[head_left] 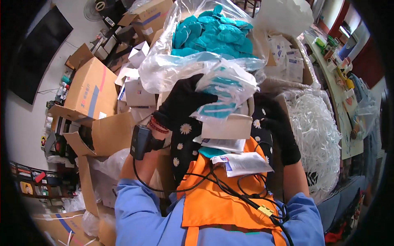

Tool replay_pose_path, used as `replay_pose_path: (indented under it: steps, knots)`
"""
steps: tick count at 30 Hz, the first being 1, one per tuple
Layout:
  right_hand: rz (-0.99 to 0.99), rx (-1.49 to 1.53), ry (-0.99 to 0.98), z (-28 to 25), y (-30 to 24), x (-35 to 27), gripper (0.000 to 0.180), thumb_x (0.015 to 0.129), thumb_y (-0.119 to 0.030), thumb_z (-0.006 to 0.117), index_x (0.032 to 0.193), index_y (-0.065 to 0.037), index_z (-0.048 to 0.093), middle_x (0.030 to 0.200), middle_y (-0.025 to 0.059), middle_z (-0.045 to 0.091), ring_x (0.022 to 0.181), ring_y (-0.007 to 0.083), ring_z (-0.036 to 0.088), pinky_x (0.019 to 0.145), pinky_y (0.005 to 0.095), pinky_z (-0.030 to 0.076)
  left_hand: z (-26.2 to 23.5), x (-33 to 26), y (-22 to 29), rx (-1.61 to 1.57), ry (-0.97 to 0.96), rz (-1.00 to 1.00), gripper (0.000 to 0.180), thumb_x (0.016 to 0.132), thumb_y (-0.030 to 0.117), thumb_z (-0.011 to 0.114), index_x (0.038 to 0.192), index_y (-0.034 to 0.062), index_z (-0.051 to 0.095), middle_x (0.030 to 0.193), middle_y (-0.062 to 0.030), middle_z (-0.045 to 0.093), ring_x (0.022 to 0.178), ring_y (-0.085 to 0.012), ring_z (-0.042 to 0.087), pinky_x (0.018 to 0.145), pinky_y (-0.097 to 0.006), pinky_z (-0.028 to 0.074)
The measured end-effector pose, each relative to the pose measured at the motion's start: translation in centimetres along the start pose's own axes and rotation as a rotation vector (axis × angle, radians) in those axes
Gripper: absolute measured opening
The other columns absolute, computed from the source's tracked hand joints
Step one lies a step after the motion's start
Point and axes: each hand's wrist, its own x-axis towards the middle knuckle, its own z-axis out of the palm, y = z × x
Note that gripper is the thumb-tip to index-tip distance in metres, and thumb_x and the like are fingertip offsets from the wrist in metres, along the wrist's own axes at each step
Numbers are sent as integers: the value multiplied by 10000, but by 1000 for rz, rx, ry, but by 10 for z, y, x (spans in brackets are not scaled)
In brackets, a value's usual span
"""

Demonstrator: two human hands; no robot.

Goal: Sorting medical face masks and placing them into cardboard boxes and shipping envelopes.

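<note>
My left hand (184, 100), in a black glove, grips a clear plastic bag (236, 80) with teal folded pieces inside, which look like face masks. Just below the bag is a small white carton (226, 128) over my lap. My right hand (277, 125), also gloved in black, is right of the carton, its fingers apart and partly bent, with nothing visible in them. White printed packets (244, 164) and a teal piece (211, 152) lie on my orange apron (217, 205). Ahead, a heap of teal folded pieces (221, 33) fills a plastic-lined box.
White elastic strings (314, 139) fill a box at my right. Behind it, another box holds white packets (293, 61). Open cardboard cartons (92, 88) and small white boxes (139, 92) stand at left. Black cables (242, 199) cross my apron. A cluttered table (344, 115) runs along the far right.
</note>
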Motion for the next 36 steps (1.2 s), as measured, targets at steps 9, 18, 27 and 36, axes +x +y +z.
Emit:
replay_pose_path:
  steps: [9, 18, 27, 36]
  knots:
    - [-102, -209, 41, 47, -32, 97, 602, 844, -78, 721, 1389, -70, 465, 1187, 107, 636, 920, 161, 642, 783, 299, 534, 31, 50, -55, -247, 18, 38, 612, 734, 180, 849, 1259, 30, 573, 1132, -118, 676, 1033, -205, 637, 944, -352, 506]
    - [7, -258, 70, 39, 26, 91, 542, 836, -68, 752, 1322, -30, 514, 1153, 127, 653, 1063, 208, 619, 877, 331, 526, 86, 42, -113, -810, 304, 3, 638, 864, 218, 744, 1383, 37, 422, 1290, -107, 550, 1146, -170, 543, 1004, -333, 450]
    - [-141, -274, -9, 47, 24, 103, 777, 793, 4, 762, 1451, -38, 352, 1353, 177, 522, 1180, 252, 563, 1004, 376, 481, 71, 57, -79, -352, 606, -266, 467, 854, 445, 719, 1060, 33, 641, 976, -117, 675, 951, -226, 634, 881, -333, 468]
    - [-286, -139, 9, 56, 17, 107, 877, 748, 63, 763, 1482, -82, 303, 1421, 187, 443, 1227, 276, 525, 980, 378, 492, 86, 66, -69, -415, 626, -165, 416, 809, 403, 751, 981, 34, 667, 927, -144, 705, 843, -259, 672, 808, -358, 513]
